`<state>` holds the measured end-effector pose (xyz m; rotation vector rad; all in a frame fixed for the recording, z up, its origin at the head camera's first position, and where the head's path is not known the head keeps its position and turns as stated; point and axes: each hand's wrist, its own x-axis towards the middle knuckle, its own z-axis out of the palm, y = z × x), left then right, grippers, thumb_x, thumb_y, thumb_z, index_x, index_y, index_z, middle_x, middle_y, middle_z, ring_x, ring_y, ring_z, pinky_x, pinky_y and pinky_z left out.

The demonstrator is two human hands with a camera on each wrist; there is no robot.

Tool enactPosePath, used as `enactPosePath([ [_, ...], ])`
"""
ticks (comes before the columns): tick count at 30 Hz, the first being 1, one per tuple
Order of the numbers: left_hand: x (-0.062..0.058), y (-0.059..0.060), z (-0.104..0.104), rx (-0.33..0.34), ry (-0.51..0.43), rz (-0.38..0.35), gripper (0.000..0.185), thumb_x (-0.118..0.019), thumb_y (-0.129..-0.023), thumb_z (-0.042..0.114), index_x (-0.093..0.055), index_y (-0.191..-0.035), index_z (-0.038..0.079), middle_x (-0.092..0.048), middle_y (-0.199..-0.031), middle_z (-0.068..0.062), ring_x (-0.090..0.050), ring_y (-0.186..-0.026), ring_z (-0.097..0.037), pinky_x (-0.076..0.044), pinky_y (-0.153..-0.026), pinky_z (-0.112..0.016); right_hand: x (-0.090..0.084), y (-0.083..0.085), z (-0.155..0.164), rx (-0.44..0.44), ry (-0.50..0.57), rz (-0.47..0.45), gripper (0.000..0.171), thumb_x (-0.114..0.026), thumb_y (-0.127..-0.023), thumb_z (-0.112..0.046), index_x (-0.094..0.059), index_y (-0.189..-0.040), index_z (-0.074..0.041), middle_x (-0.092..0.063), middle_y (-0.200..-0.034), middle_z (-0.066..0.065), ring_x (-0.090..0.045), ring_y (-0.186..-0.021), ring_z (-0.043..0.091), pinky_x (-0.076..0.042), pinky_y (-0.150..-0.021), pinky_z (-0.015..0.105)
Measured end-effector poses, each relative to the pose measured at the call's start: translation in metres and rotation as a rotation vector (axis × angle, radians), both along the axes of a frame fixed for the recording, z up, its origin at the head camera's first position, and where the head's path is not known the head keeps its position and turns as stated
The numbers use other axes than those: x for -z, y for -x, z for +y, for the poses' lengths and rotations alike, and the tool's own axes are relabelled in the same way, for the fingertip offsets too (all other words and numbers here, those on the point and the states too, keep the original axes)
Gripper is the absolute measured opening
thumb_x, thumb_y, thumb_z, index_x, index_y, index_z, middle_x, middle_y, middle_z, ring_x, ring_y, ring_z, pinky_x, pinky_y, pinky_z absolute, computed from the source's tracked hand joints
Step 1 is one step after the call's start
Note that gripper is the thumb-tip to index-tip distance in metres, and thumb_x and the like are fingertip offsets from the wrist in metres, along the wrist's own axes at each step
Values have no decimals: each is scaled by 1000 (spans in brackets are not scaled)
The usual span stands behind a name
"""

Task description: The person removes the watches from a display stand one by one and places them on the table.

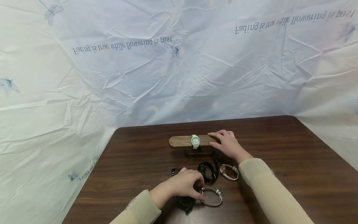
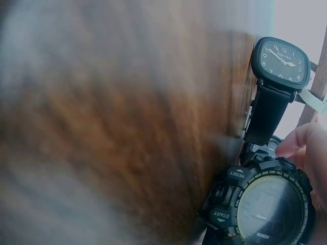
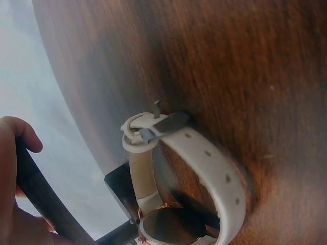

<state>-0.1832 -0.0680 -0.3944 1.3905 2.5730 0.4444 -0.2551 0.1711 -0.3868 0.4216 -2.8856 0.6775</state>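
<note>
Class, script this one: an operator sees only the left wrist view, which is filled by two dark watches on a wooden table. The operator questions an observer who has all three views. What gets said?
Operator: Where is the right hand?
Observer: The right hand holds the right end of a wooden stand further back on the table.
Operator: Is anything on that stand?
Observer: One white watch, strapped round its bar.
Operator: What lies near the right forearm?
Observer: A pale-strapped watch, buckled into a loop.
Operator: And the left hand?
Observer: The left hand curls over the black digital watch. Its fingertips reach a pink-rimmed watch.
</note>
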Motion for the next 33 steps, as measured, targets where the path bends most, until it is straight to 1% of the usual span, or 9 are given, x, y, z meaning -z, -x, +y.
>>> enactPosePath([
  [4, 0, 0, 0, 7, 4, -6, 37, -67, -66, 51, -56, -90, 26, -48, -80, 22, -43, -76, 7, -28, -70, -23, -1, -1, -1, -5, 1, -2, 50, -45, -83, -53, -41, -128, -32, -37, -123, 9, -23, -116, 36, -27, -84, 57],
  [9, 2, 0, 0, 57, 26, -18, 33, -64, -69, 52, -57, -91, 28, -48, -81, 23, -43, -77, 7, -28, -70, -21, 0, -1, -1, -8, -1, -2, 50, -45, -83, -53, -41, -128, -32, -37, -124, 9, -22, -117, 37, -27, -84, 57],
  [13, 0, 1, -2, 81, 8, -23, 34, -63, -70, 53, -58, -92, 28, -48, -83, 23, -43, -78, 8, -30, -71, -20, 0, -1, 0, -10, 3, -3, 50, -44, -83, -53, -41, -128, -33, -37, -123, 8, -22, -117, 36, -27, -84, 57],
  [16, -5, 2, -4, 73, -15, -28, 36, -63, -70, 52, -59, -94, 25, -50, -86, 22, -45, -80, 7, -32, -72, -21, 0, 0, 0, -13, 4, -7, 49, -44, -83, -53, -40, -128, -33, -37, -123, 7, -22, -117, 36, -27, -85, 57],
  [21, -12, 7, -10, 64, -45, -27, 41, -62, -73, 51, -60, -100, 20, -54, -93, 17, -49, -85, 2, -37, -76, -25, 0, 0, 0, -14, 6, -2, 50, -44, -82, -54, -41, -128, -34, -37, -123, 8, -23, -117, 36, -27, -84, 56],
  [24, -15, 9, -14, 49, -69, -22, 41, -63, -73, 49, -59, -101, 19, -55, -94, 14, -50, -85, 0, -38, -77, -22, 1, 0, 0, -12, 7, -2, 50, -43, -82, -55, -41, -127, -34, -37, -123, 8, -23, -116, 35, -28, -84, 56],
  [28, -17, 14, -17, 6, -101, -46, 39, -64, -72, 47, -59, -98, 18, -54, -92, 14, -50, -85, 0, -40, -74, -18, 0, 0, 1, -9, 3, -6, 50, -43, -82, -55, -41, -128, -35, -37, -123, 7, -22, -117, 35, -27, -85, 56],
  [30, -17, 17, -18, -11, -111, -74, 38, -65, -72, 46, -59, -98, 18, -53, -92, 15, -50, -85, 0, -41, -74, -18, 0, 0, 0, -11, 8, -6, 50, -44, -82, -54, -41, -127, -34, -37, -123, 8, -23, -116, 35, -27, -85, 56],
  [33, -17, 22, -19, -28, -120, -90, 38, -65, -72, 46, -58, -98, 19, -53, -92, 15, -51, -86, -1, -41, -74, -19, -1, 0, 1, -17, 13, -2, 49, -45, -82, -53, -42, -127, -33, -38, -122, 8, -23, -116, 35, -27, -85, 55],
])
